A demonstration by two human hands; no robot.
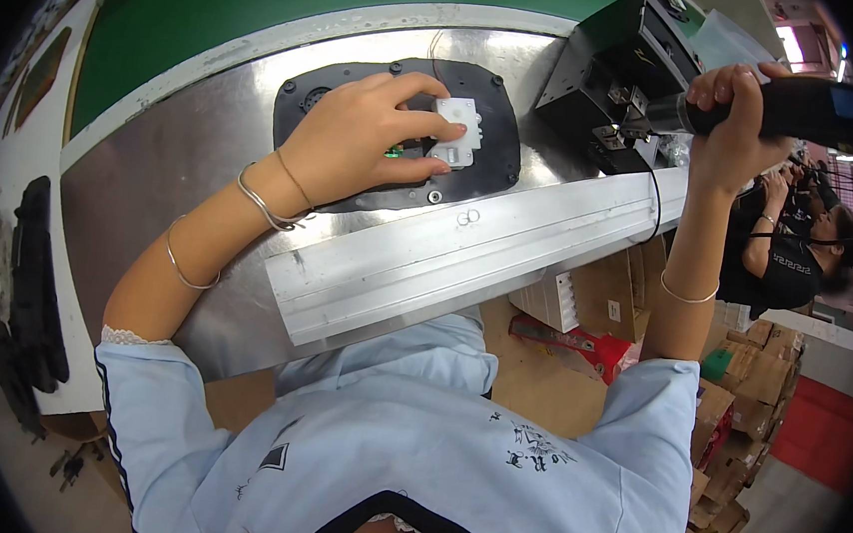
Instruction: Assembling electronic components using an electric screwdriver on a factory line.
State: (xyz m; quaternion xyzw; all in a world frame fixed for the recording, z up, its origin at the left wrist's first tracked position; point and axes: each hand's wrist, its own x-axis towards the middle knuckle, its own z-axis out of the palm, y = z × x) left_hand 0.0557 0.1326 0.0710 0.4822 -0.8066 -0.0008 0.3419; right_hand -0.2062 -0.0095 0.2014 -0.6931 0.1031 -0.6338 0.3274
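Observation:
My left hand holds a small white plastic part by its edges, with the thumb at the lower side and the fingers on top and at the upper side. That part rests on a dark, rounded panel lying on the metal worktop. A bit of green shows under my palm, mostly hidden. At the right, my right hand is wrapped round a black electric screwdriver, raised and held level. Its tip points left at the metal fittings of a black box-shaped device; whether they touch I cannot tell.
A long aluminium rail runs along the worktop's near edge. The black device stands at the back right, its cable hanging over the rail. Cardboard boxes are stacked at the lower right. Another person works further right.

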